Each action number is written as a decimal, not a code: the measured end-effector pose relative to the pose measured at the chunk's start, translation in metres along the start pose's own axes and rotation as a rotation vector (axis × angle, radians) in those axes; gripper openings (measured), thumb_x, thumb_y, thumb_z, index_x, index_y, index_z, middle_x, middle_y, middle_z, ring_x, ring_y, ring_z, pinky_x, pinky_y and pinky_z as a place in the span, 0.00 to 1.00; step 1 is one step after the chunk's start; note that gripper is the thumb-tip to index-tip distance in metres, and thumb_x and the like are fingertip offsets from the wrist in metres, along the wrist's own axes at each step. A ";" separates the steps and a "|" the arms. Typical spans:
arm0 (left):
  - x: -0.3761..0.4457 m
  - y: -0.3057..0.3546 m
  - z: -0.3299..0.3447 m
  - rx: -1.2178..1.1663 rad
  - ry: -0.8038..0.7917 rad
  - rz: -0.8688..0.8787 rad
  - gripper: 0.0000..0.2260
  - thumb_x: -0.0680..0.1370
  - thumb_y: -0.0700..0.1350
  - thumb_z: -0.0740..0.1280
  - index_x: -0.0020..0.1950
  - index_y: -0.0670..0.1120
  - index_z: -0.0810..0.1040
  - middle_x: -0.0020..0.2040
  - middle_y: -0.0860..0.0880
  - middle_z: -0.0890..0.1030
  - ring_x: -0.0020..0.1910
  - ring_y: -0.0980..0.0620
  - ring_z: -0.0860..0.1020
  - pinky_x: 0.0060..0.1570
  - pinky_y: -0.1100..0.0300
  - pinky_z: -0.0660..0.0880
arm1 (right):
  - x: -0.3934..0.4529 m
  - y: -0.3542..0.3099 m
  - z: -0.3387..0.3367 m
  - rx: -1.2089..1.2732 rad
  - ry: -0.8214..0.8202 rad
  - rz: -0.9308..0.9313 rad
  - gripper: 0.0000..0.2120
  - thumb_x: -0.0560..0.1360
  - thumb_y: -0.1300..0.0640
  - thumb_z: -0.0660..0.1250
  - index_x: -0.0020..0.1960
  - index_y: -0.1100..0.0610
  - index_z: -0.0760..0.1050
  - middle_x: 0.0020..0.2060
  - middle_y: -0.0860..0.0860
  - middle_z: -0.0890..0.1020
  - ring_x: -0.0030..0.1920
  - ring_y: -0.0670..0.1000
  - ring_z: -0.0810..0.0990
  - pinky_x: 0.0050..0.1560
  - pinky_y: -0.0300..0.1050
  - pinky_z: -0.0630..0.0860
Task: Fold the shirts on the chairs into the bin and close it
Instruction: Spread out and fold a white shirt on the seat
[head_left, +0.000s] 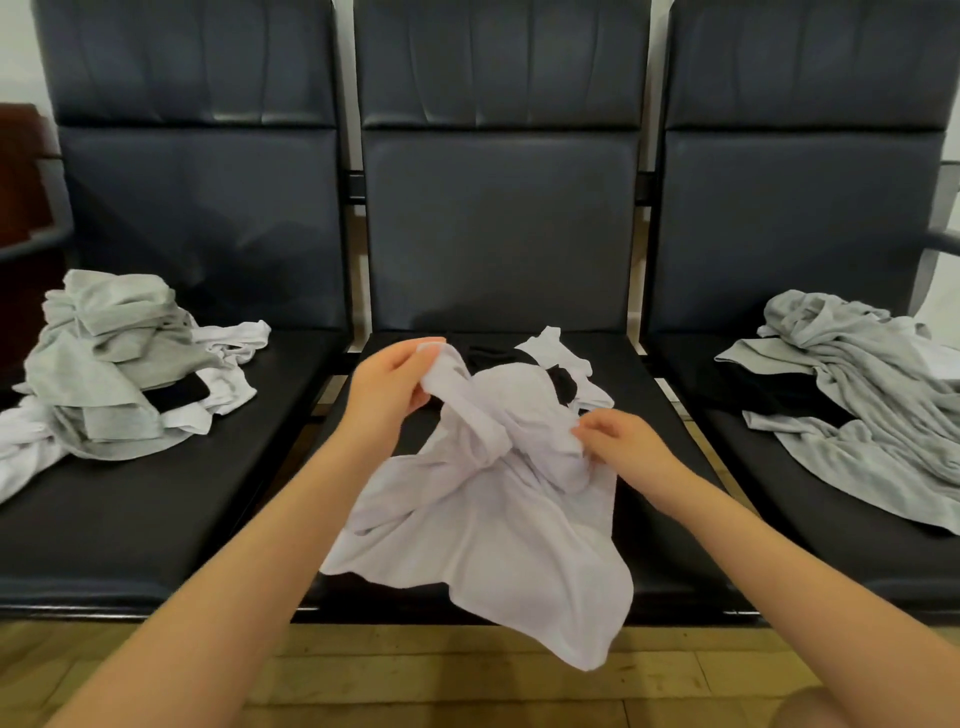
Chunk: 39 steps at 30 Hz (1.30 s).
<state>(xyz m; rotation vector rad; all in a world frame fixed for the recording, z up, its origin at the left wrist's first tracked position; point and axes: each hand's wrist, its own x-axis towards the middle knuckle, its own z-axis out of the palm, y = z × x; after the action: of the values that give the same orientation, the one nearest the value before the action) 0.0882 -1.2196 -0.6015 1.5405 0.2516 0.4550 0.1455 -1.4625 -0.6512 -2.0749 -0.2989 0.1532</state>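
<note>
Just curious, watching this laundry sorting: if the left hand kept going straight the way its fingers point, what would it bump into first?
The left hand grips the white shirt, fingers aimed right and away. Beyond the cloth it holds, it would probably meet the black garment on the middle seat, though depth is hard to judge.

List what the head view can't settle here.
- Bin: not in frame at all.
- Black garment on the middle chair: mostly covered by the white shirt that the left hand and right hand hold.
- Left pile and right pile: bunched together and cut by the frame edges, so shirt count is unclear.
</note>
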 end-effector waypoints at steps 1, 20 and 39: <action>-0.001 0.003 -0.006 -0.008 0.010 0.001 0.08 0.80 0.42 0.64 0.54 0.48 0.82 0.53 0.47 0.82 0.53 0.51 0.79 0.48 0.59 0.78 | 0.001 -0.005 -0.001 0.072 0.062 -0.010 0.05 0.79 0.56 0.63 0.50 0.56 0.77 0.46 0.52 0.80 0.48 0.51 0.80 0.50 0.43 0.78; -0.037 -0.027 -0.045 0.370 -0.210 0.019 0.09 0.78 0.42 0.66 0.54 0.54 0.82 0.55 0.55 0.80 0.57 0.52 0.77 0.55 0.52 0.77 | -0.036 -0.017 0.027 -0.364 -0.020 -0.513 0.10 0.76 0.50 0.68 0.57 0.46 0.76 0.46 0.41 0.74 0.44 0.38 0.72 0.46 0.31 0.67; -0.068 -0.039 -0.077 0.447 -0.261 0.118 0.08 0.77 0.40 0.68 0.51 0.51 0.83 0.47 0.56 0.83 0.48 0.57 0.80 0.49 0.60 0.77 | -0.040 0.002 0.039 -0.486 -0.133 -0.454 0.06 0.75 0.52 0.70 0.51 0.46 0.78 0.47 0.44 0.74 0.52 0.46 0.70 0.58 0.43 0.69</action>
<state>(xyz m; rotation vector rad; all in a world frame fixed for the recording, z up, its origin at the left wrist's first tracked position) -0.0012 -1.1789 -0.6512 2.0402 0.0599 0.2947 0.0983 -1.4421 -0.6726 -2.4110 -0.9559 -0.0656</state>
